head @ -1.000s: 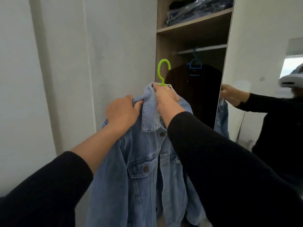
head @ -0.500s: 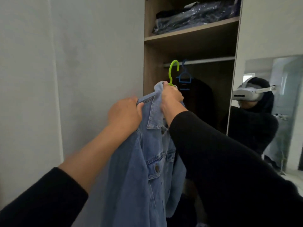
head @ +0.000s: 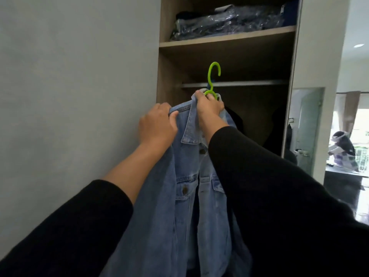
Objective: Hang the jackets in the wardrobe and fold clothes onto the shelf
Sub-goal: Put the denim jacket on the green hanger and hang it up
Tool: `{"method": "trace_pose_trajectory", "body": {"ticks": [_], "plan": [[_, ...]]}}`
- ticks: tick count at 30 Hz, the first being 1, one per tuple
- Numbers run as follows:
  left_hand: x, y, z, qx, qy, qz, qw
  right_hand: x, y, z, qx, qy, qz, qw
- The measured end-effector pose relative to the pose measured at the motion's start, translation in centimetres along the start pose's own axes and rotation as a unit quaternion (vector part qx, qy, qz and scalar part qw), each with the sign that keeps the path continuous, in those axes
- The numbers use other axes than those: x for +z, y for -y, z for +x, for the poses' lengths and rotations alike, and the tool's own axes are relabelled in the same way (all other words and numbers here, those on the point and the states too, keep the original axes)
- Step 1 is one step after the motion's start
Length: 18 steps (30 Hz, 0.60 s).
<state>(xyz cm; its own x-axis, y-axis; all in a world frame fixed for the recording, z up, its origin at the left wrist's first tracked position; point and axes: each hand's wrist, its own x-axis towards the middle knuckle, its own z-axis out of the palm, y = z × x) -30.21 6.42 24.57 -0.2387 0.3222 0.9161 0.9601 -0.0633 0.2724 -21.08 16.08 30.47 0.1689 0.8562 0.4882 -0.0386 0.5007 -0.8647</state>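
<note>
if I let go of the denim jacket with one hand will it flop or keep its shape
The denim jacket would likely flop: its body hangs in soft folds. The green hanger, gripped by the right hand, should probably keep the collar up; the shoulder held by the left hand may sag.

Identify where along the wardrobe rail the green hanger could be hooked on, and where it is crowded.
Free: the rail right of the green hanger, up to the wardrobe's right side panel. Crowded: behind the right hand, where a blue hanger shows.
</note>
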Motion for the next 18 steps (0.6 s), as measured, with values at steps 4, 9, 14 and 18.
{"method": "trace_pose_trajectory", "body": {"ticks": [4, 9, 14, 18], "plan": [[4.5, -0.5, 2.1, 0.003, -0.019, -0.032, 0.999, 0.1, -1.2, 5.2, -0.006, -0.014, -0.04, 0.999], [10.6, -2.0, 5.4, 0.016, -0.027, -0.062, 0.998, -0.5, -2.7, 11.6, -0.014, -0.041, -0.047, 0.998], [15.7, -3.9, 8.6, 0.019, -0.035, -0.103, 0.994, -0.6, -3.9, 18.1, -0.028, -0.067, -0.061, 0.995], [19.5, -5.8, 11.1, 0.012, -0.029, -0.12, 0.992, -1.2, -4.6, 23.4, -0.03, -0.076, -0.072, 0.994]]}}
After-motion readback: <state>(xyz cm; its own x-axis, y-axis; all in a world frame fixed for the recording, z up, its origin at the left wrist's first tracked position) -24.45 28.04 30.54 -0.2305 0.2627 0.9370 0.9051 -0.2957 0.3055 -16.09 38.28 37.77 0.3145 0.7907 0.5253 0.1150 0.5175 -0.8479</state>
